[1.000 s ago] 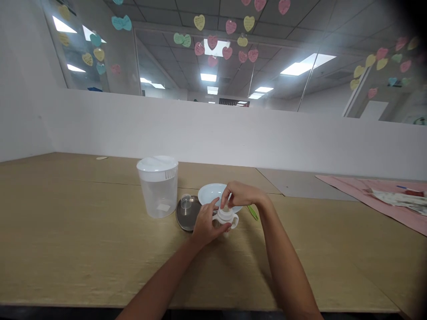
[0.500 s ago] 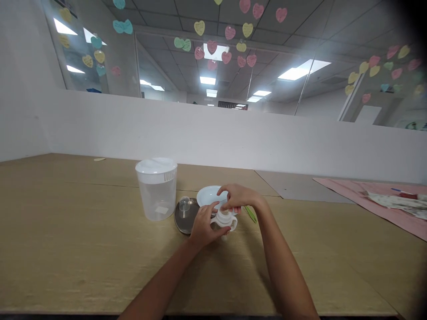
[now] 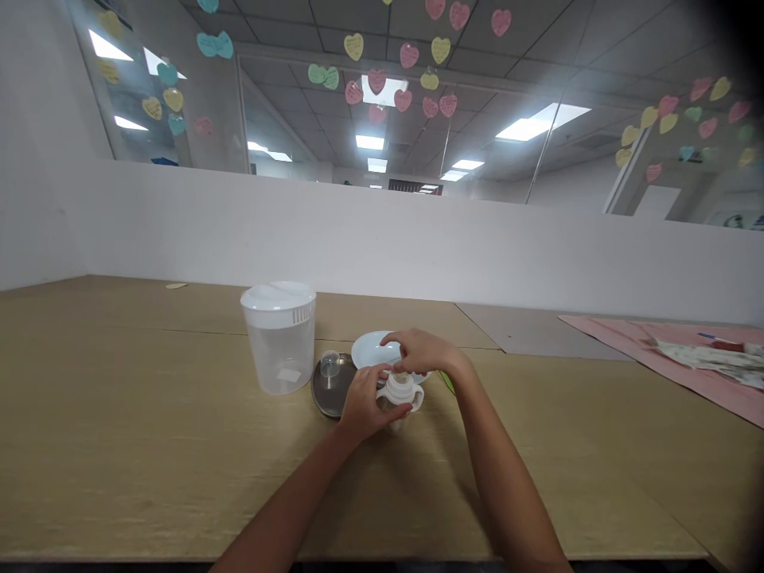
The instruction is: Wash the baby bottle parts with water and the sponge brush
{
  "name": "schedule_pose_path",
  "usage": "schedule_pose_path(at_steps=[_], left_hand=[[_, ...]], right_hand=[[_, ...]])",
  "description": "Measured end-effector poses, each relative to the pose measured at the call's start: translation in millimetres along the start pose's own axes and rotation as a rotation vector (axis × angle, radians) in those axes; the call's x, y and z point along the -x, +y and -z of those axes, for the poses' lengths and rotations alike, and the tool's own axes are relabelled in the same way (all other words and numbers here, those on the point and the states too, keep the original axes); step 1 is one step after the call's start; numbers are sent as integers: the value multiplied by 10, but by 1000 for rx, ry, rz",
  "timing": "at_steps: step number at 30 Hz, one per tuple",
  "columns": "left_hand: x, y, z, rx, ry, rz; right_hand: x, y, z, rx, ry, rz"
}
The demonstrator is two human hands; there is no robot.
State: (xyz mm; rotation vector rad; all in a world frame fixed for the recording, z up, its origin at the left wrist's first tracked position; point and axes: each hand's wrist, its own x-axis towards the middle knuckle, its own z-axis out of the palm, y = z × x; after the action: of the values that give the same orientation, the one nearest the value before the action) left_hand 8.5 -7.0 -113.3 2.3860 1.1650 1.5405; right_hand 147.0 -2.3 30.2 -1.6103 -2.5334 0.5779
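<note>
My left hand point(image 3: 365, 404) is closed around a baby bottle point(image 3: 399, 388) with a white collar, side handles and a clear nipple. The bottle stands upright, its body mostly hidden by my fingers. Above it, my right hand point(image 3: 421, 352) bends down from the right, fingers apart, one fingertip touching or almost touching the nipple. A white plate point(image 3: 367, 350) lies just behind my hands, partly covered by them. To the left rests a round dark metal tray point(image 3: 330, 399) bearing a small clear dome-shaped cap point(image 3: 329, 364). Part of a green utensil point(image 3: 447, 382) shows beside my right wrist.
A tall translucent bucket point(image 3: 280, 346) with a white lid stands left of the tray. Far right, a pink cloth point(image 3: 602, 334) carries a patterned fabric point(image 3: 698, 358) and a pen. A white wall point(image 3: 382, 247) with a window above closes off the table's back.
My right hand has shifted slightly left, and its fingers have spread above the nipple. My left hand keeps its hold on the bottle. The view has moved a little.
</note>
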Motion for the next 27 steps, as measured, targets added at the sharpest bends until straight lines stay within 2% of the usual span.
schedule_pose_path(at_steps=[4, 7, 10, 13, 18, 22, 27], left_hand=[[-4, -5, 2, 6, -2, -5], [-9, -10, 7, 24, -24, -8], [-8, -15, 3, 53, -39, 45], [-4, -24, -16, 71, -44, 87], [-5, -28, -47, 62, -50, 70], [-15, -14, -31, 12, -18, 19], [-34, -33, 86, -92, -34, -206]], right_hand=[[7, -13, -13, 37, 28, -30], [-11, 21, -29, 90, 60, 30], [-62, 25, -74, 202, 63, 72], [-108, -27, -137, 269, 71, -12], [-115, -107, -209, 211, 2, -146], [-123, -74, -213, 153, -19, -147], [-147, -29, -197, 82, -38, -152]])
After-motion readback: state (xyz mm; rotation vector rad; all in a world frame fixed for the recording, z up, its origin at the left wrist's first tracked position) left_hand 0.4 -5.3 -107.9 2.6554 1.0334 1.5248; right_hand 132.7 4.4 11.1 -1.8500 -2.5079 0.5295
